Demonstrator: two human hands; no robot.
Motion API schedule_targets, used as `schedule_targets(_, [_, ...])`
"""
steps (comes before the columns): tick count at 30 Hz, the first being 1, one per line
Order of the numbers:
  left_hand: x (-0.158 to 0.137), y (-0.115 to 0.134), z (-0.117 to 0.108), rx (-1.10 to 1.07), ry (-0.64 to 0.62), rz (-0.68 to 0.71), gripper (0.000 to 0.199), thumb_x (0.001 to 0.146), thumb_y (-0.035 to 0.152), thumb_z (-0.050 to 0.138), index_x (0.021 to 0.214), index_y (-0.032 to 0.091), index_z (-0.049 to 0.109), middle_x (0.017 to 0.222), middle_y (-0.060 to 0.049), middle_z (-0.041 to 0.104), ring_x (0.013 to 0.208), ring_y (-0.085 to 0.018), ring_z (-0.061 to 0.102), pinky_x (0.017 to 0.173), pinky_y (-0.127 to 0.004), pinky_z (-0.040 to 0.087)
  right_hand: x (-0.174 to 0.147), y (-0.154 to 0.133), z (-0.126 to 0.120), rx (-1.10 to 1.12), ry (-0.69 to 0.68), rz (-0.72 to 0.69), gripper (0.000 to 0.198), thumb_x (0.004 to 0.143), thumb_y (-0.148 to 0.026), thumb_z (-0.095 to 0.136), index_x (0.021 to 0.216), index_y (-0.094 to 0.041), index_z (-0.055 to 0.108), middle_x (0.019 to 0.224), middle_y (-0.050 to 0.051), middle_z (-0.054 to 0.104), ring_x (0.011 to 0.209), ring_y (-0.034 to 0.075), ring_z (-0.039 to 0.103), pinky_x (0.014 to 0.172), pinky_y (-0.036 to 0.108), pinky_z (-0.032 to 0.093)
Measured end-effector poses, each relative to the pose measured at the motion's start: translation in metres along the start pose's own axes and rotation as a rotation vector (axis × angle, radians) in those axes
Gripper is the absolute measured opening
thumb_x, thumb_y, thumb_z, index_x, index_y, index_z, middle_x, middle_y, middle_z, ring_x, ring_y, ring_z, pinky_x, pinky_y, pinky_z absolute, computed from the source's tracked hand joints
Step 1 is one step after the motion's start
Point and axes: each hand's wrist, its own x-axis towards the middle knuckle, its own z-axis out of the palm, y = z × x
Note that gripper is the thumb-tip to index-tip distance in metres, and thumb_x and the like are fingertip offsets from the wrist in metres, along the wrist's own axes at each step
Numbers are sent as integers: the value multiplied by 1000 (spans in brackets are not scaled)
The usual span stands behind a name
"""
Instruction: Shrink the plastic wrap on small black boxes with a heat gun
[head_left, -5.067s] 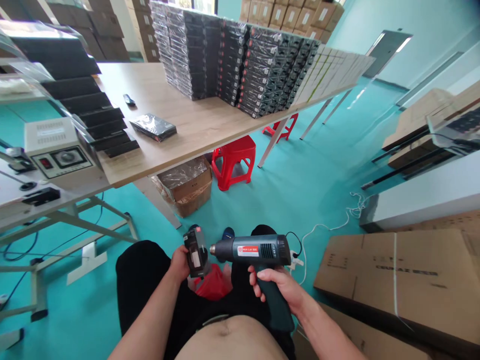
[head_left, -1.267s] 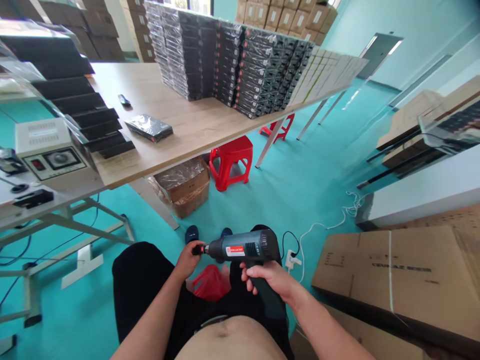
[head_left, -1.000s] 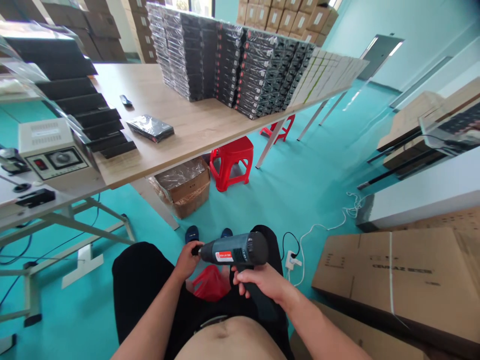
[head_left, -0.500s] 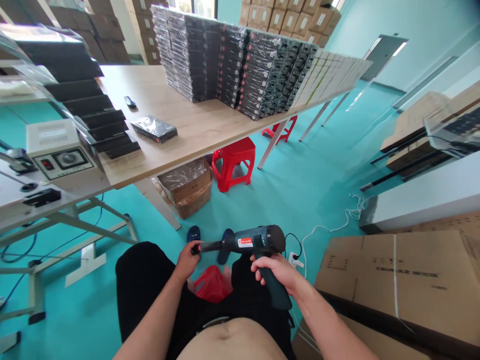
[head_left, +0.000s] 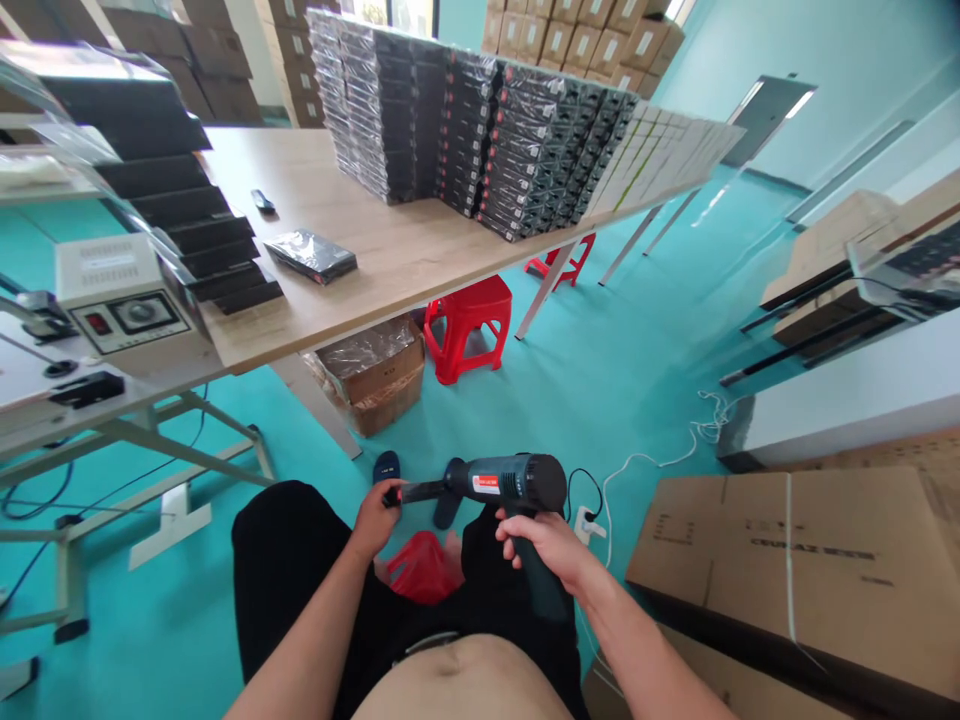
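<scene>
My right hand [head_left: 546,540] is wrapped round the grip of a dark heat gun [head_left: 534,480] with a red-and-white label. Its barrel points left, over my lap. In front of the nozzle my left hand [head_left: 377,518] pinches a thin black item [head_left: 420,491], seen nearly edge-on; it looks like a flat box, though its kind is unclear. I cannot tell whether nozzle and item touch. A film-wrapped black box [head_left: 311,255] lies flat on the wooden table [head_left: 375,290] ahead.
Stacks of wrapped black boxes [head_left: 517,150] and white boxes [head_left: 660,160] line the table. At left stand more black boxes [head_left: 180,190] and a control unit [head_left: 131,310]. A red stool [head_left: 472,320], an open carton [head_left: 382,380], a power strip [head_left: 589,525] and large cartons [head_left: 795,560] surround me.
The heat gun has shifted very slightly left in my right hand, its rear tipping a little. My left hand keeps its hold on the black item, nearly still.
</scene>
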Motion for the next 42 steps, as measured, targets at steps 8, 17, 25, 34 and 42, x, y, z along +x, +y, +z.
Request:
schedule_targets(8, [3, 0, 3, -61, 23, -1, 41, 55, 7, 59, 91, 22, 71, 97, -5, 69, 100, -27, 60, 97, -43, 40, -2, 0, 32, 60, -196, -53, 27, 68, -26, 67, 90, -11, 69, 71, 5, 69, 57, 14, 62, 52, 25, 49])
schedule_targets(17, [2, 3, 1, 30, 25, 20, 43, 58, 7, 54, 96, 21, 69, 100, -5, 69, 99, -25, 60, 94, -40, 41, 2, 1, 0, 88, -72, 0, 26, 72, -26, 63, 93, -11, 66, 75, 7, 69, 58, 15, 64, 49, 24, 50])
schedule_targets(25, [2, 9, 0, -29, 13, -45, 42, 57, 10, 55, 95, 20, 69, 94, -4, 69, 92, -24, 60, 88, -37, 43, 6, 9, 8, 124, -42, -6, 25, 71, -25, 63, 92, -11, 66, 75, 7, 69, 58, 15, 64, 48, 24, 50])
schedule_targets(34, [-1, 18, 3, -686, 145, -551, 31, 47, 14, 48, 76, 18, 59, 61, 2, 59, 56, -16, 55, 54, -28, 42, 2, -10, -6, 256, -102, -16, 26, 74, -26, 60, 95, -10, 66, 79, 8, 69, 63, 16, 65, 51, 23, 50])
schedule_targets(42, [1, 13, -3, -790, 138, -698, 10, 54, 19, 51, 64, 19, 53, 57, -2, 58, 52, -19, 56, 55, -33, 45, -1, -29, 25, 188, -226, -87, 28, 72, -26, 64, 95, -11, 66, 78, 8, 70, 62, 17, 66, 53, 26, 50])
